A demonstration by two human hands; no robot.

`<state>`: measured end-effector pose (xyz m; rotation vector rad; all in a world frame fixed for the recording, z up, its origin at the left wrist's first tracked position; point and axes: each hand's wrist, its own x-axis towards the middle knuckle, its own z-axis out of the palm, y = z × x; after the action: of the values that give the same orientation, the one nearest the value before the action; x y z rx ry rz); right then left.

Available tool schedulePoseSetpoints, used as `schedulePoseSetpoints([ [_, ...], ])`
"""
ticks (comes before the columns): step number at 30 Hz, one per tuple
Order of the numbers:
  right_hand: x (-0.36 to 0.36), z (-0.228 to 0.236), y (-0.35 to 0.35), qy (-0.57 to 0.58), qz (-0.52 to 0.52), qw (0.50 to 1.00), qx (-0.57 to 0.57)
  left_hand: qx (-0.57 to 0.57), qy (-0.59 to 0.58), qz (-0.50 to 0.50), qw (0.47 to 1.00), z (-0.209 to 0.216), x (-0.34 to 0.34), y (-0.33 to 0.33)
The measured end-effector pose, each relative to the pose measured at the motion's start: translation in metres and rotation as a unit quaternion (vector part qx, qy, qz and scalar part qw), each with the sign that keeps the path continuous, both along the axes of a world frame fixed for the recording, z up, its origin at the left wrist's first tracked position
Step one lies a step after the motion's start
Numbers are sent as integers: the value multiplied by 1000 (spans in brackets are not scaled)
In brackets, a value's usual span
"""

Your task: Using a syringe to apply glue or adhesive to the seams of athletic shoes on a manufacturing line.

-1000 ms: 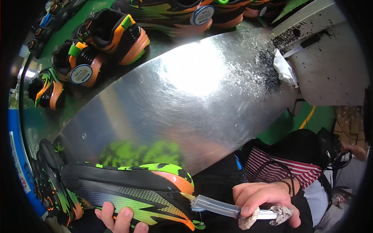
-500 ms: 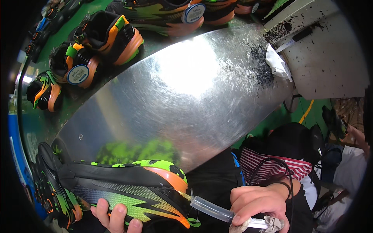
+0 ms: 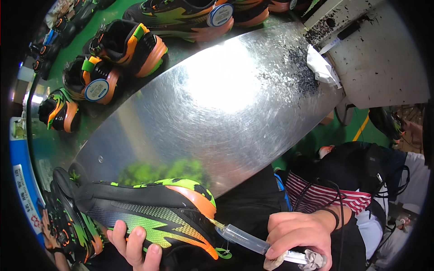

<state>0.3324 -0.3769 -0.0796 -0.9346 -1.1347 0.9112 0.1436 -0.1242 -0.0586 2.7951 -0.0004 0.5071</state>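
A black, green and orange sports shoe [image 3: 149, 217] lies on its side at the front, sole edge facing up and heel toward the right. My left hand [image 3: 134, 244] grips it from below, fingertips over the patterned upper. In my right hand [image 3: 300, 235] is a clear plastic syringe [image 3: 244, 238], fingers closed around its plunger end, where crumpled whitish material is wrapped. The syringe's thin yellowish tip meets the shoe's heel along the line between the orange sole and the black upper. A green loop [image 3: 223, 254] hangs by the shoe's collar.
A scratched metal plate [image 3: 181, 122] spans the middle, with black residue near its far right. A white cloth [image 3: 322, 67] and a black-handled blade [image 3: 340, 38] lie there. Several similar shoes [image 3: 131, 47] stand beyond; more [image 3: 74, 217] sit at left. A person's hand [image 3: 49, 230] shows there; another person is at right.
The view has shifted slightly. Both hands keep their holds, and the syringe tip stays at the shoe's heel. A person's hand has come into view at the far left.
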Motion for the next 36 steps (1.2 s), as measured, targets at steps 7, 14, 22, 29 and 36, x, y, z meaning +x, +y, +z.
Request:
schedulePoseSetpoints([
  [7, 17, -30, -42, 29, -203, 970, 126, -88, 30, -20, 995, 37, 44, 15],
  [14, 8, -57, -45, 125, -279, 952, -17, -430, -56, 187, 882, 57, 50, 17],
  [22, 19, -54, -39, 68, -267, 961, -39, -531, -59, 177, 826, 54, 62, 13],
  [29, 23, -62, -36, 20, -258, 965, -50, -553, -68, 195, 807, 50, 61, 11],
  [36, 17, -67, -35, -5, -306, 949, -72, -590, -67, 198, 780, 44, 60, 8],
])
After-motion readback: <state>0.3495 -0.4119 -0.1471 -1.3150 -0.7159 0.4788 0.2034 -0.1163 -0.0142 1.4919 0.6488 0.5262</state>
